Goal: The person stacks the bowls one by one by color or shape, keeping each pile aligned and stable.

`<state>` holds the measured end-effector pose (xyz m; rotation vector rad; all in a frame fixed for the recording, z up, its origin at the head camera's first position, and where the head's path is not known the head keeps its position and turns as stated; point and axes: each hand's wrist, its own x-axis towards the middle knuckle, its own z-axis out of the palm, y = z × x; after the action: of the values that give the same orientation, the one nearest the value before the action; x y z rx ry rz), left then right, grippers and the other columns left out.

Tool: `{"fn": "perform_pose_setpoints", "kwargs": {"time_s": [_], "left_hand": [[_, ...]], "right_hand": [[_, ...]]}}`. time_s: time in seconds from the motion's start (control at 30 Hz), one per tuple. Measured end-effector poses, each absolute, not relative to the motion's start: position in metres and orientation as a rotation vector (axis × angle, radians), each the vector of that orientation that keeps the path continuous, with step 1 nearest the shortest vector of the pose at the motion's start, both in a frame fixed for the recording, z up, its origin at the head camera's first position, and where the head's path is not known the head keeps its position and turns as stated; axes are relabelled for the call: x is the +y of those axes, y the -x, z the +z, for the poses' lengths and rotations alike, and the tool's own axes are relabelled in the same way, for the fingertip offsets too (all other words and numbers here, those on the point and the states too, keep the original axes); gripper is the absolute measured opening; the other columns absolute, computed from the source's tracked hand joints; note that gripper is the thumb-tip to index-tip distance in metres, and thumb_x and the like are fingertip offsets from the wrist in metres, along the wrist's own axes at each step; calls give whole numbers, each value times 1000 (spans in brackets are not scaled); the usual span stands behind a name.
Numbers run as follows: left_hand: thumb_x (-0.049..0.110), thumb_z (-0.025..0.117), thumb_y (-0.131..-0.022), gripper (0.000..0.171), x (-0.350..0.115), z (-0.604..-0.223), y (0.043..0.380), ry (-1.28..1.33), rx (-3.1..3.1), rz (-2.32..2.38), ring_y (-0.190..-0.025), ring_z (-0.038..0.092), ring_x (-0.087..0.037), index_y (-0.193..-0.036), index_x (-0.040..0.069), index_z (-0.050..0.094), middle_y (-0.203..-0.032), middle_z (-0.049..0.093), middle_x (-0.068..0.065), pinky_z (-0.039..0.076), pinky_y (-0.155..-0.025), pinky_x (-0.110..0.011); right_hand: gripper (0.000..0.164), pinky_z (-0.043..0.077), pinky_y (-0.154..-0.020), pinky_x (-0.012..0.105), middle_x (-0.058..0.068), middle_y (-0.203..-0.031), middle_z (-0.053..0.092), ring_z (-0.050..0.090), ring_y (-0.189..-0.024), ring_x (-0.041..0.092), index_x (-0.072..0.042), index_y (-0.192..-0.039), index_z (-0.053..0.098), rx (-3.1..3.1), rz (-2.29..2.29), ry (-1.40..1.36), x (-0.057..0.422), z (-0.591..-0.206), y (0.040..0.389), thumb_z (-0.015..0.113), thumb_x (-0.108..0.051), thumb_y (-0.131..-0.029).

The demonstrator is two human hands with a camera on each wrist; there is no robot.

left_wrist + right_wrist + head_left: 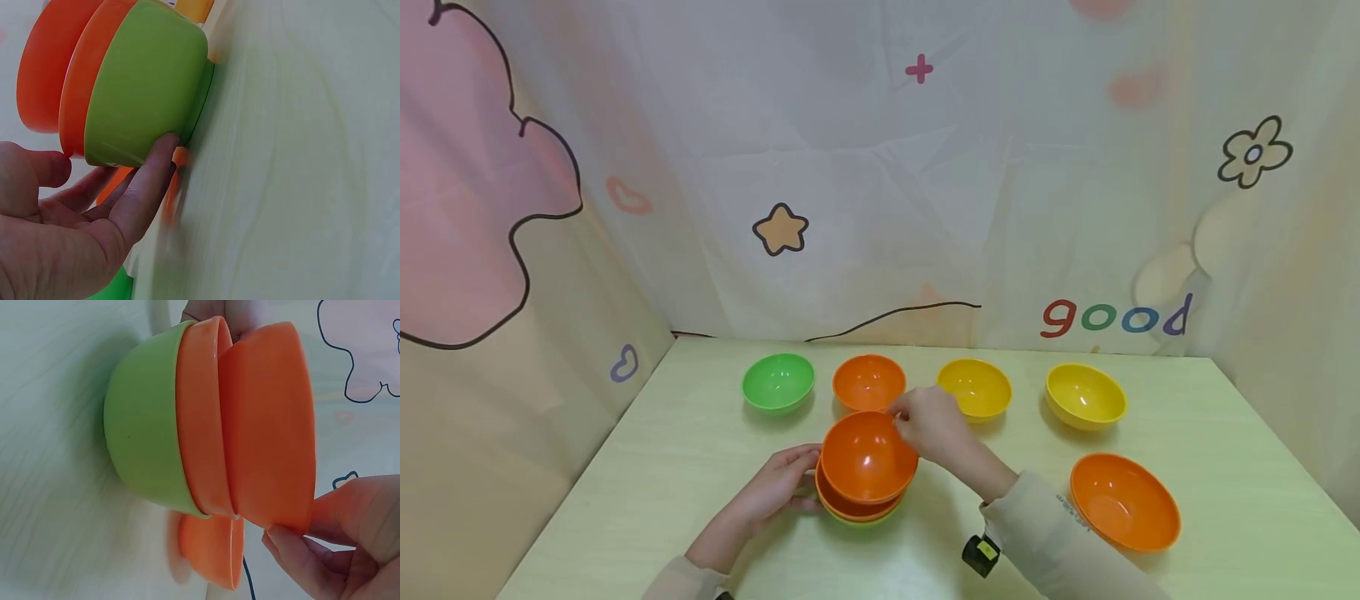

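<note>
A stack stands at the front middle of the table: a green bowl (pixel 147 81) below, an orange bowl (pixel 201 419) nested in it, and a second orange bowl (pixel 868 458) on top, tilted and partly inside. My right hand (pixel 936 429) pinches the top bowl's far right rim between thumb and fingers. From the left, my left hand (pixel 778 487) rests against the stack. One of its fingertips (pixel 165 142) touches the green bowl near its foot, and the thumb lies by the lower orange bowl's rim.
Behind the stack stands a row of bowls: green (pixel 778 385), orange (pixel 868 382), yellow (pixel 976 387) and another yellow (pixel 1086 396). A larger orange bowl (pixel 1123 502) sits at the right, beside my right sleeve. A printed curtain (pixel 865 183) hangs behind the table.
</note>
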<state>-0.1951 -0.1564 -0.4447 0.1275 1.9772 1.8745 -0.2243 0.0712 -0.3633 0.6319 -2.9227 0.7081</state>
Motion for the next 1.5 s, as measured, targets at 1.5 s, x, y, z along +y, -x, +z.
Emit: {"fn": "perform_pose_setpoints", "kwargs": {"time_s": [1.5], "left_hand": [[28, 38, -99, 47, -154, -447, 197, -104, 1987, 1883, -108, 59, -28, -133, -6, 41, -131, 48, -22, 56, -74, -41]], "right_hand": [[11, 40, -47, 13, 2, -79, 70, 49, -55, 8, -11, -88, 75, -2901, 605, -589, 61, -380, 222, 67, -10, -81]]}}
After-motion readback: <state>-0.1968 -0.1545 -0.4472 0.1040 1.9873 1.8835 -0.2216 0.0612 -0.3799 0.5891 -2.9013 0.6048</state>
